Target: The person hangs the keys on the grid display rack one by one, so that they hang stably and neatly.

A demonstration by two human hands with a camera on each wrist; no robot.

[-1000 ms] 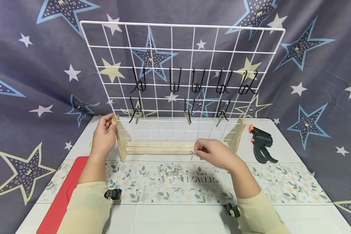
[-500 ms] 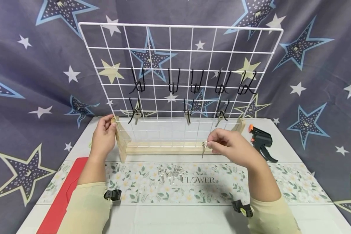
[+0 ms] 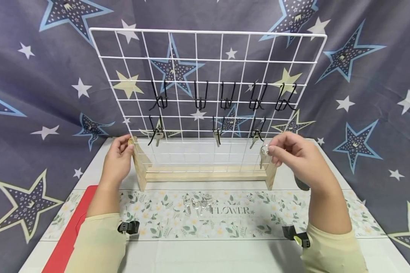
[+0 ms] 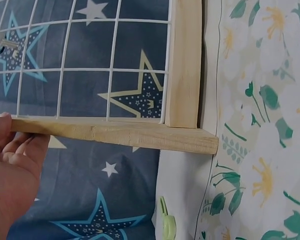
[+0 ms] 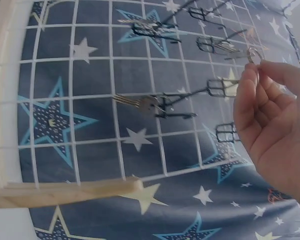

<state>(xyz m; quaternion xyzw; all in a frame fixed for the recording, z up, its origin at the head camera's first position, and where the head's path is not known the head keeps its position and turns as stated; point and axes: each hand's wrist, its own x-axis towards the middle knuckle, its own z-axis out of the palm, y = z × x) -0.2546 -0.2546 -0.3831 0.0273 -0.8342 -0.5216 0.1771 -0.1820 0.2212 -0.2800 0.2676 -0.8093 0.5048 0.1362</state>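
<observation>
Here is the right hand (image 3: 295, 157), thumb and fingertips pinched together on a small metal ring, and the held keys (image 3: 261, 158) hang from it just in front of the right end of the stand. Their long axis runs close to vertical: ring at the top, tips down, the lower ends leaning a touch to the picture's left. Whether they touch the white wire grid (image 3: 207, 32) behind, the pictures don't settle.

Over on the other side, the left hand (image 3: 117, 161) has thumb and fingers closed around the upper end of the left wooden side piece (image 3: 140, 170); the left wrist view shows the wood running out between them.

Up on the grid, five black hooks make the upper row and three the lower. Each of those three carries keys: the left hung keys (image 3: 158, 138) and middle hung keys (image 3: 218, 138) point almost straight down, while the right hung keys (image 3: 254, 141) slant down and left, just beside the held ones.

Down on the floral strip (image 3: 171, 229), a cluster of loose keys (image 3: 195, 206) lies fanned out beside the printed word FLOWER, blades toward the person. A flat red object (image 3: 66, 237) lies by the left forearm.
</observation>
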